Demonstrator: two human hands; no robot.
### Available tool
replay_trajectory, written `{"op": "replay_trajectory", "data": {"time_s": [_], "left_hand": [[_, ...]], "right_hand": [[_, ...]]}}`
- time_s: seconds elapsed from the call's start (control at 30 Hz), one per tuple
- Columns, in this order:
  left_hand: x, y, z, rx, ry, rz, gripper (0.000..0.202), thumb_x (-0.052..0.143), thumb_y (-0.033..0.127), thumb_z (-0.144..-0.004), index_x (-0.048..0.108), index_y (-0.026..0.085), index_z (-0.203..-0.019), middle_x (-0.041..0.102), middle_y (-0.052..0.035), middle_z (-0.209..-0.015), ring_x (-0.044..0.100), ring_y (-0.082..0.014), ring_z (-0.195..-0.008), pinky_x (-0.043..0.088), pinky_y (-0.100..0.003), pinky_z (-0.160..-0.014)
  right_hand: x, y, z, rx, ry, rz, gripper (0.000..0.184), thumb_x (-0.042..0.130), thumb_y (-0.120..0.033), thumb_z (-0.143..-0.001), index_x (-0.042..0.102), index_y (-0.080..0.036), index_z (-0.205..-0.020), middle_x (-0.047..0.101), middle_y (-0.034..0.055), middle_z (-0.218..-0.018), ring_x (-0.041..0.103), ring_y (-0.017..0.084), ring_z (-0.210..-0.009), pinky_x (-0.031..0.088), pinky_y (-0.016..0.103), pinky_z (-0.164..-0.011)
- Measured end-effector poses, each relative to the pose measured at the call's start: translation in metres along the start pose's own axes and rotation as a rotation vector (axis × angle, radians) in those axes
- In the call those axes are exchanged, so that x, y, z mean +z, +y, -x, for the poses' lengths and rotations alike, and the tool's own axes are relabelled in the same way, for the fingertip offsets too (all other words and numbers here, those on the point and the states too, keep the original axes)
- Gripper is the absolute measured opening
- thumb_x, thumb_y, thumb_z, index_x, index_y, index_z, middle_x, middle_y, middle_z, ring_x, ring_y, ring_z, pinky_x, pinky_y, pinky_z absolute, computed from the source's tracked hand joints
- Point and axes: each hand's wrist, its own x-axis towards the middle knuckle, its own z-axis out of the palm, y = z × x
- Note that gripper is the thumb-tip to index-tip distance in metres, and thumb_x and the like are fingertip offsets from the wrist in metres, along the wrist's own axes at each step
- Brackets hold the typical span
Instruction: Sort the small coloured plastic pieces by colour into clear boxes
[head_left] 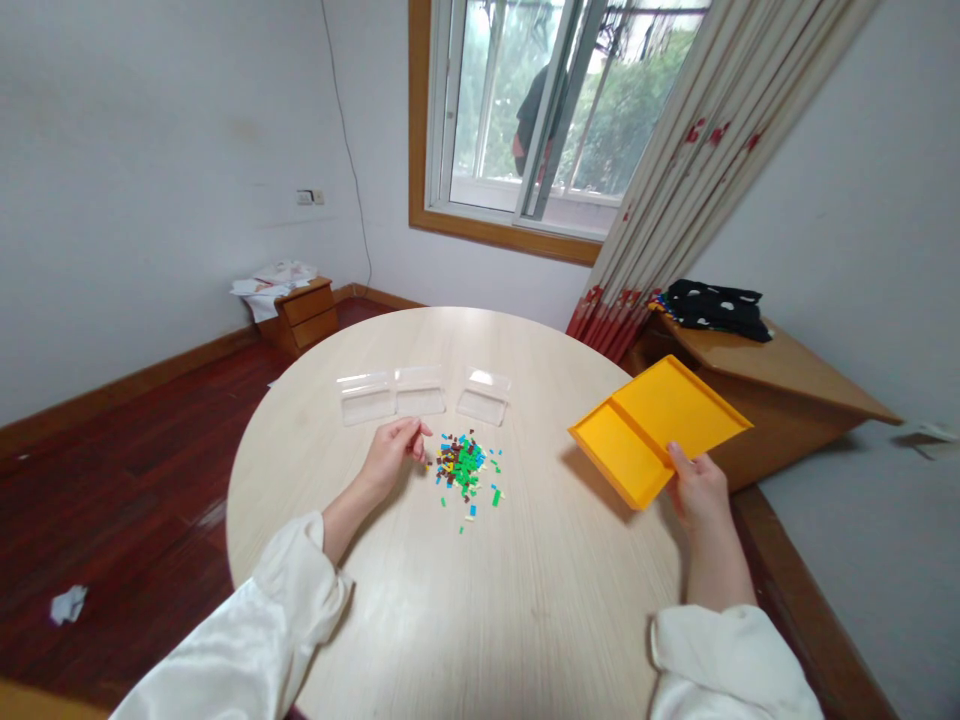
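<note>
The largest thing in front of me was the round pale table (480, 620), with a wooden desk (795, 380) beyond its right side. Over the table's right half I had the yellow tray (682, 410), tilted, a ridge dividing it in two; my right hand (699, 487) grasped its near edge, thumb on the inside. My left hand (390, 455) was low over the table, fingers curled and thumb near the index; I couldn't tell whether a piece was pinched there. Just beyond it stood three clear boxes (367, 405), two side by side, one apart to the right. Smallest were the loose bricks (466, 462), mostly green, heaped beside my left fingertips.
</note>
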Motion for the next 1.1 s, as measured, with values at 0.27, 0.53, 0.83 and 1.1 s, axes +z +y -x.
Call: {"op": "replay_trajectory", "data": {"time_s": [0.27, 0.53, 0.83, 1.1], "left_hand": [[-0.004, -0.004, -0.005, 0.021, 0.085, -0.032, 0.034, 0.061, 0.047, -0.069, 0.06, 0.014, -0.063, 0.044, 0.0044, -0.04, 0.042, -0.0088, -0.04, 0.033, -0.022, -0.047], [-0.004, -0.003, -0.004, 0.023, 0.096, -0.069, 0.033, 0.059, 0.047, -0.068, 0.059, 0.015, -0.062, 0.043, 0.0046, -0.04, 0.04, -0.0093, -0.04, 0.032, -0.023, -0.047], [-0.005, -0.004, -0.004, 0.013, 0.103, -0.073, 0.034, 0.059, 0.048, -0.068, 0.06, 0.014, -0.063, 0.043, 0.0044, -0.04, 0.04, -0.0093, -0.041, 0.031, -0.023, -0.048], [-0.006, -0.003, -0.003, 0.021, 0.102, -0.085, 0.033, 0.058, 0.047, -0.069, 0.06, 0.014, -0.063, 0.043, 0.0045, -0.04, 0.039, -0.0091, -0.041, 0.032, -0.022, -0.046]], "right_hand": [[0.057, -0.012, 0.022, -0.003, -0.276, 0.3, 0.041, 0.065, -0.054, -0.062, 0.06, -0.018, -0.081, 0.068, 0.0064, -0.08, 0.062, 0.019, -0.072, 0.052, 0.032, -0.064], [0.085, -0.004, 0.013, -0.1, -0.279, 0.51, 0.047, 0.055, -0.057, -0.067, 0.06, -0.014, -0.086, 0.069, 0.012, -0.083, 0.062, 0.022, -0.07, 0.049, 0.032, -0.061], [0.085, 0.023, -0.002, -0.066, -0.252, 0.508, 0.043, 0.057, -0.047, -0.071, 0.061, -0.013, -0.097, 0.071, 0.0092, -0.08, 0.064, 0.02, -0.072, 0.049, 0.03, -0.067], [0.088, 0.03, -0.003, -0.032, -0.246, 0.502, 0.039, 0.052, -0.036, -0.075, 0.063, -0.011, -0.103, 0.071, 0.0108, -0.085, 0.066, 0.021, -0.078, 0.05, 0.032, -0.072]]}}
